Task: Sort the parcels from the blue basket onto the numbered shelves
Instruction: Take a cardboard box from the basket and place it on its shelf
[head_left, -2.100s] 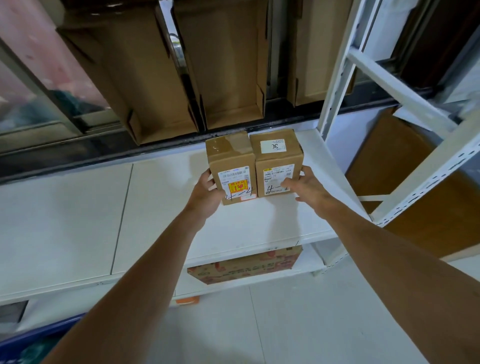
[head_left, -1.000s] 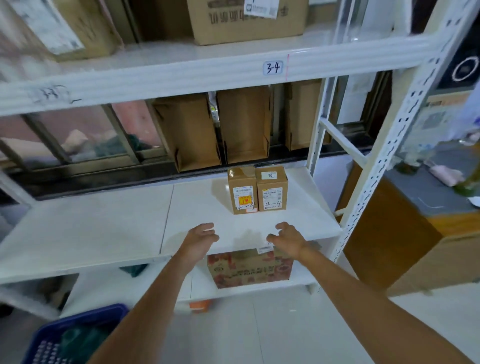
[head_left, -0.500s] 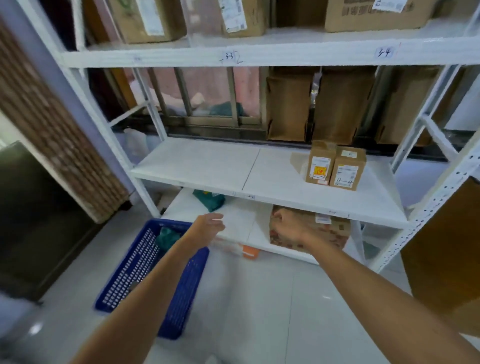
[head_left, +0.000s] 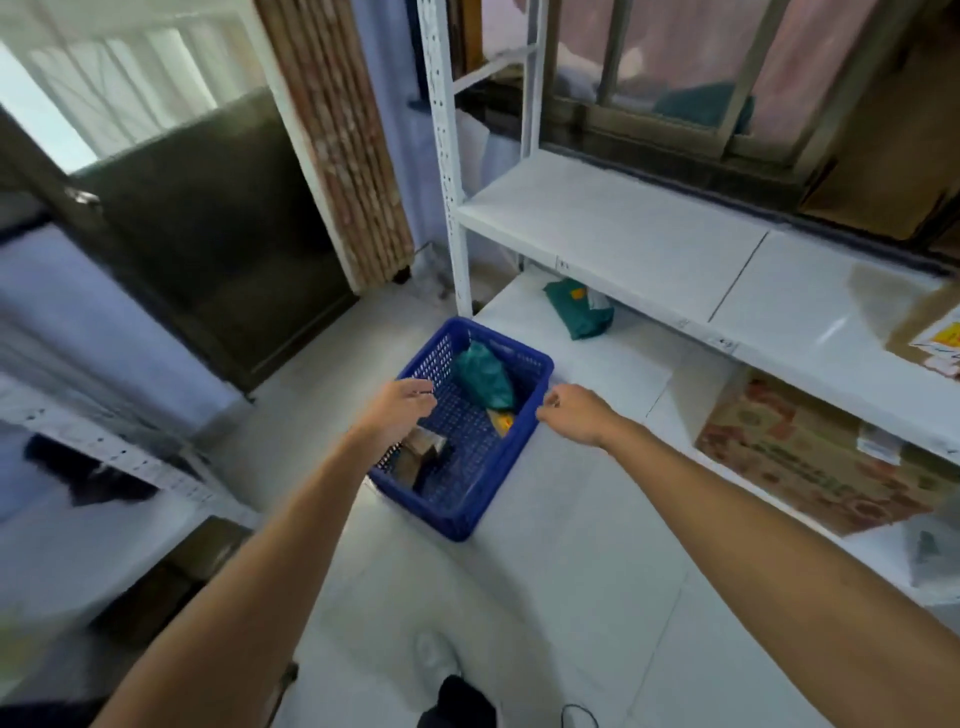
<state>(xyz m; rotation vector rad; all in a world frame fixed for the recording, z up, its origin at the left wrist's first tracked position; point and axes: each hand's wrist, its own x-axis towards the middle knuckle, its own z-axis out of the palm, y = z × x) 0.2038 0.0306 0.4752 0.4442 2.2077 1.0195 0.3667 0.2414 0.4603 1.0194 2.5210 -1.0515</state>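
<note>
The blue basket (head_left: 470, 506) stands on the white floor in front of the shelving. Inside it lie a green soft parcel (head_left: 483, 376), a small yellow-orange packet (head_left: 501, 422) and a brown cardboard box (head_left: 422, 452). My left hand (head_left: 397, 410) hovers over the basket's left rim, fingers apart and empty. Over the right rim is my right hand (head_left: 574, 413), fingers loosely curled, nothing in it. A white shelf (head_left: 623, 234) runs to the right; only a corner of a labelled brown box (head_left: 930, 332) shows at its right edge.
Another green parcel (head_left: 579, 309) lies on the bottom shelf behind the basket. A printed carton (head_left: 810, 462) sits on the bottom shelf at the right. A white upright post (head_left: 449, 171) stands behind the basket. A dark door and second rack (head_left: 119, 457) are at left.
The view has swung left and down from the shelf with two boxes to the basket. Both hands, empty, have come away from the shelf and now hang over the basket.
</note>
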